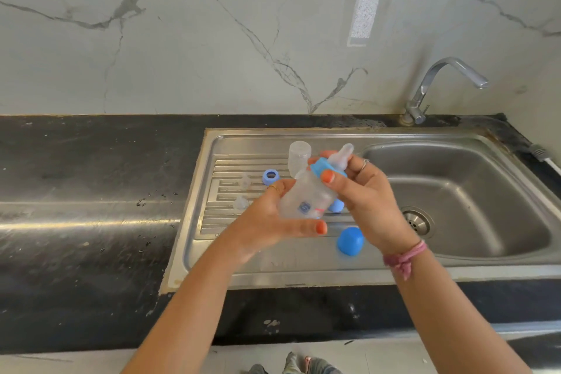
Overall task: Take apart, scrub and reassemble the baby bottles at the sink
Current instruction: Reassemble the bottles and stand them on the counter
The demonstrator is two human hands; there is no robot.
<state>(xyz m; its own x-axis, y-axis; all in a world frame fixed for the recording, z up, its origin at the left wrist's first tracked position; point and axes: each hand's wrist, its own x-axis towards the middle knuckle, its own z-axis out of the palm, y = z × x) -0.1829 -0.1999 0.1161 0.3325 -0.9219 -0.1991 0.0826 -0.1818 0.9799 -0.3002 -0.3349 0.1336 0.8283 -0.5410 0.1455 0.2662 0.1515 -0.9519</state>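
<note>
A clear baby bottle (305, 196) is tilted above the steel drainboard (212, 215). My left hand (267, 222) holds its body from below. My right hand (367, 197) grips the blue collar (321, 168) at its neck, under the clear teat (343, 153). Behind them a second clear bottle body (297, 155) stands upright with no top. A loose blue ring (270, 177) and two clear teats (246, 181) (241, 203) lie on the drainboard. A blue cap (350, 240) sits near the front, and another blue piece (336, 206) shows under my right hand.
The sink basin (485, 191) with its drain (417, 222) lies to the right, under a chrome tap (440, 82). Black countertop (91, 176) runs to the left, with water drops on it. A marble wall stands behind.
</note>
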